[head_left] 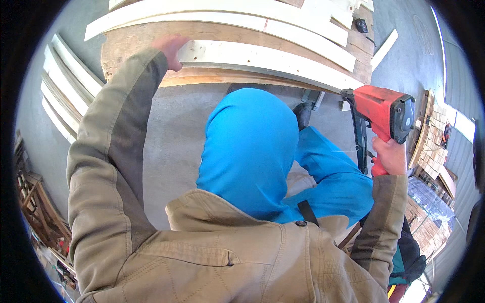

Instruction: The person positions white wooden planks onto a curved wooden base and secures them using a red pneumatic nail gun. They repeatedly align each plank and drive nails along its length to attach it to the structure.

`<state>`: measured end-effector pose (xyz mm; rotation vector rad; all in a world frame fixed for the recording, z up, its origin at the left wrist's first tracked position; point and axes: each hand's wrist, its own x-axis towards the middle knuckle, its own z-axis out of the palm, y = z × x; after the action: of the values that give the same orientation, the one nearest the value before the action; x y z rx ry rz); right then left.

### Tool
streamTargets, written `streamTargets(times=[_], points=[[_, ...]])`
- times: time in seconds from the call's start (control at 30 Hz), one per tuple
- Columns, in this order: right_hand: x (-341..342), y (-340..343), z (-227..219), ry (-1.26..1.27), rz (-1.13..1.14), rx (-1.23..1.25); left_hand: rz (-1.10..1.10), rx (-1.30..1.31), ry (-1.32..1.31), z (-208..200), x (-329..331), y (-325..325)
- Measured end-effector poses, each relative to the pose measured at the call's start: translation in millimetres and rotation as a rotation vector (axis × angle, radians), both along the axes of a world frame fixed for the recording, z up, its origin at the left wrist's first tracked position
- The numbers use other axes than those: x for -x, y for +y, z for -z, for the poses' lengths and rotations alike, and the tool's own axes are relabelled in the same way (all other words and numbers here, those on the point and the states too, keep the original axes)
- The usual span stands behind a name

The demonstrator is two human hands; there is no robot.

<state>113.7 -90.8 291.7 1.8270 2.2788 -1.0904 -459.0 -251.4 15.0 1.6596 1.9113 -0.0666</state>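
Note:
A long pale wooden board (252, 56) lies along the near edge of the plywood worktop (146, 36), with a few small dark spots on its face. My left hand (174, 50) grips the board's left end, thumb on the near side and fingers over the far side. In my right hand (391, 155) is a red and black nail gun (376, 107), held by its handle. The gun's nose meets the board's right end, or is very close to it; the exact contact cannot be made out. Its dark magazine (359, 139) hangs down below.
More pale boards (227, 19) lie farther back on the worktop, near a small black object (361, 25). Stacked boards (68, 91) rest at the left. One loose strip (385, 49) is at the far right. Wood blocks (433, 139) are piled on the right. My blue-clad legs (247, 151) are below the worktop.

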Motion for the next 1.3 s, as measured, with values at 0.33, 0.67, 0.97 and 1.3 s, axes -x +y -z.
streamTargets(times=[0.33, 0.67, 0.97, 1.3], points=[[-2.1, 15.3, 7.0, -0.182, 0.182, 0.05, -0.071, 0.105, -0.164, -7.2, 13.4, 23.1], [7.2, 9.5, 13.4, -0.097, 0.073, 0.006, -0.084, 0.167, -0.243, -10.2, 24.9, 30.8], [8.4, 15.3, 18.6, -0.088, 0.019, 0.002, -0.11, 0.171, -0.226, -12.7, 21.3, 27.6], [15.1, 18.1, 16.5, 0.012, 0.079, 0.065, -0.075, -0.125, 0.022, -11.8, -17.2, -10.5]])
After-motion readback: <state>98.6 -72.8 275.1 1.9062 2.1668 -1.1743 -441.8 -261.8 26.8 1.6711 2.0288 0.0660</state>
